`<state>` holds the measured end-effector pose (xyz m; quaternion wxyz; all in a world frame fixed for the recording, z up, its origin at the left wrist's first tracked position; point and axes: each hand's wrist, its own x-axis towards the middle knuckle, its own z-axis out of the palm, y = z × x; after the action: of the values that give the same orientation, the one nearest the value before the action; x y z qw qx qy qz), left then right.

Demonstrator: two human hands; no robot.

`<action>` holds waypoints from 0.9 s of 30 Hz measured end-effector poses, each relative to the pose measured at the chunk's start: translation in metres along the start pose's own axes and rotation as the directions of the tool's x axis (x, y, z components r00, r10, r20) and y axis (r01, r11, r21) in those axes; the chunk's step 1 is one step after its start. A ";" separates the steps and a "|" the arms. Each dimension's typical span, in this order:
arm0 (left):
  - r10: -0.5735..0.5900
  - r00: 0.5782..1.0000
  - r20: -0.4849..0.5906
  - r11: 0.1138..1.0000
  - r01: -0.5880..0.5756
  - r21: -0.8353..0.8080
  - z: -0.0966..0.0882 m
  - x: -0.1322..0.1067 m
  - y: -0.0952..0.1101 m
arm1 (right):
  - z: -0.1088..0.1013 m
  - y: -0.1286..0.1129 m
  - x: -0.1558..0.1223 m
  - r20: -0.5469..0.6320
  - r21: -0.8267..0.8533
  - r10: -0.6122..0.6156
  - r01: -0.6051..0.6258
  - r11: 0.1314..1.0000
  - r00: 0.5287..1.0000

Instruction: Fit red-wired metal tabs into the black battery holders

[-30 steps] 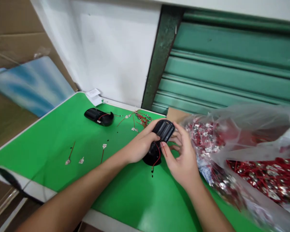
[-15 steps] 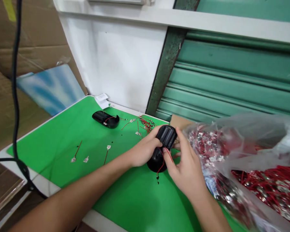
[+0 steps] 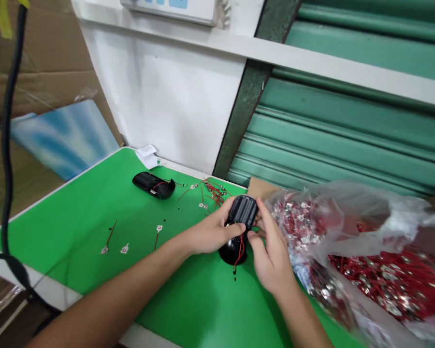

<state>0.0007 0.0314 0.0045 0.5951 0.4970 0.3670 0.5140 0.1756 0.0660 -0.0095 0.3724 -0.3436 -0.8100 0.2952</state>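
Observation:
A black plastic battery housing [image 3: 242,209] with long ribbed slots and a rounded glossy lower end is held over the table. My left hand [image 3: 210,234] grips its left side, thumb lying across the middle. Red wires [image 3: 242,247] run from under that thumb down over the glossy end to a small dark tip. Along the right edge, my right hand [image 3: 271,256] has its fingers against the housing, and its thumb is bent beside the wires. The fingers behind the housing are hidden.
Another black housing [image 3: 153,184] lies at the back left of the green mat [image 3: 90,212]. Metal contact tabs [image 3: 124,248] and a pile of red-wired contacts [image 3: 215,191] lie about. Clear plastic bags [image 3: 348,244] of such contacts crowd the right. A black cable [image 3: 7,169] hangs left.
My right thumb has drawn back from the red wire to the housing's right side. My left thumb now lies flatter across the wires. The whole view has shifted slightly.

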 end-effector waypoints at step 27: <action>-0.313 0.930 -0.192 0.944 0.327 0.049 0.080 -0.192 0.020 | 0.003 0.000 0.017 -0.204 0.556 0.207 -0.061 0.829 0.957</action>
<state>0.0330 -0.1741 0.0285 0.6147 0.4050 0.5160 0.4381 0.1643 0.0787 -0.0045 0.5339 -0.3151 -0.6116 0.4915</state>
